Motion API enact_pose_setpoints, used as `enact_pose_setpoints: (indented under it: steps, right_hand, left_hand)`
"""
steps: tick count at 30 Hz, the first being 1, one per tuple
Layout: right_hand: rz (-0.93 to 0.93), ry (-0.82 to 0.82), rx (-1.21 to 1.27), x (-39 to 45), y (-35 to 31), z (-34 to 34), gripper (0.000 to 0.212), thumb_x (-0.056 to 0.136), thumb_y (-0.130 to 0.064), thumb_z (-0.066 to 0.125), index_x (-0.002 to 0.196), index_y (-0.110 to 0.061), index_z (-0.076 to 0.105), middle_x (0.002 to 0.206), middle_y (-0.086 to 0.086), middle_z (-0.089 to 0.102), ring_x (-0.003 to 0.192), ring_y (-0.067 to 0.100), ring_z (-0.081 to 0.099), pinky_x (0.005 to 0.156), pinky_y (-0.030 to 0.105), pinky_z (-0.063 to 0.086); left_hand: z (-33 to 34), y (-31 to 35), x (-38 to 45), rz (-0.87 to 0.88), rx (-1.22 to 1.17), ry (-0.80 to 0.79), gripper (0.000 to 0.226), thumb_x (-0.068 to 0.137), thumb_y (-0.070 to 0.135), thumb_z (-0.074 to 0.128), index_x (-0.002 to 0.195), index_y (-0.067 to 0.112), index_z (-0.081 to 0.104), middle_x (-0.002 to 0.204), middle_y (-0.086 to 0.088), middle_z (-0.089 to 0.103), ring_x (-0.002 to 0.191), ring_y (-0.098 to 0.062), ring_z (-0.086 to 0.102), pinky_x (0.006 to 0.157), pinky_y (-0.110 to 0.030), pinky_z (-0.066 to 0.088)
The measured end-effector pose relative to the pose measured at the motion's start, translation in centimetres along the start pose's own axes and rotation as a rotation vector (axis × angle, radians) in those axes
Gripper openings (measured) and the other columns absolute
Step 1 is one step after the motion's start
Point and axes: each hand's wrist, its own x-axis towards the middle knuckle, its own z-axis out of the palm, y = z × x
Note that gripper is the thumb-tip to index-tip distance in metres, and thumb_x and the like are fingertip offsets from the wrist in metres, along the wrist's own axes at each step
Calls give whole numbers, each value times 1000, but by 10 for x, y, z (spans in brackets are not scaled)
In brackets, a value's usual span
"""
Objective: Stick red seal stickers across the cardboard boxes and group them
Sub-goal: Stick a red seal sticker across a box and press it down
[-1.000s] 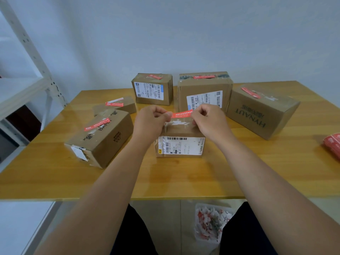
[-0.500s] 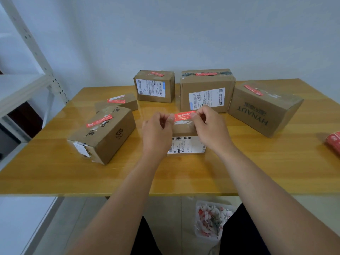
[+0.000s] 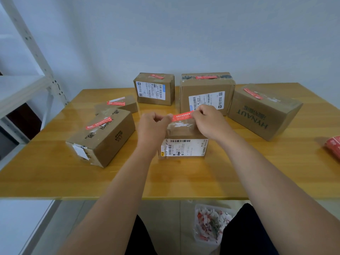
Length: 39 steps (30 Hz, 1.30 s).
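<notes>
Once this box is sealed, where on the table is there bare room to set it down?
Bare wooden table lies along the near edge, widest right of the centre cardboard box, short of the red sticker stack. Left near corner, in front of the BAHA-printed box, is free too. The back row is crowded.

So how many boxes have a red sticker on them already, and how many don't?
Boxes with a sticker stuck on: 5
Boxes with none yet: 1, the middle box; hands hold its red sticker above it
Total: 6 boxes
</notes>
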Motion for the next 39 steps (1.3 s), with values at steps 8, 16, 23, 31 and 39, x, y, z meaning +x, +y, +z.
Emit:
enact_pose_setpoints:
  steps: [8, 16, 23, 31, 39]
  right_hand:
    - [-2, 31, -84, 0, 4, -4, 26, 95, -22, 51, 83, 0, 62, 81, 12, 66, 70, 18, 53, 60, 32, 41]
    - [16, 32, -105, 1, 7, -4, 30, 94, -23, 52, 84, 3, 65, 85, 16, 69, 65, 16, 52, 57, 30, 40]
    - [-8, 29, -187, 0, 8, 0, 30, 96, -24, 51, 80, -5, 68, 78, 9, 69, 58, 14, 52, 50, 27, 38]
    - [16, -8, -217, -1, 3, -2, 26, 98, -23, 50, 80, -11, 63, 78, 5, 65, 60, 12, 52, 49, 24, 36]
    - [10, -14, -259, -1, 3, -1, 23, 98, -22, 49, 83, -7, 60, 75, 5, 61, 61, 14, 49, 51, 28, 37]
  left_hand:
    - [-4, 5, 2, -23, 97, -80, 25, 89, 33, 70, 73, 17, 60, 68, -2, 63, 62, -16, 58, 63, -36, 55]
    - [-4, 3, 2, 82, 237, -69, 28, 96, 34, 60, 73, 18, 67, 72, -6, 70, 69, -28, 68, 62, -40, 57]
    - [1, -10, 11, 137, 415, -41, 30, 94, 37, 59, 68, 23, 62, 97, -9, 64, 75, -14, 56, 65, -23, 41]
    - [-2, -5, 16, 142, 482, -38, 33, 93, 29, 59, 64, 15, 60, 85, -6, 62, 62, -10, 55, 53, -18, 35]
    - [-4, 0, 16, 107, 472, -78, 31, 92, 30, 63, 69, 9, 65, 74, -3, 64, 62, -12, 57, 52, -20, 36]
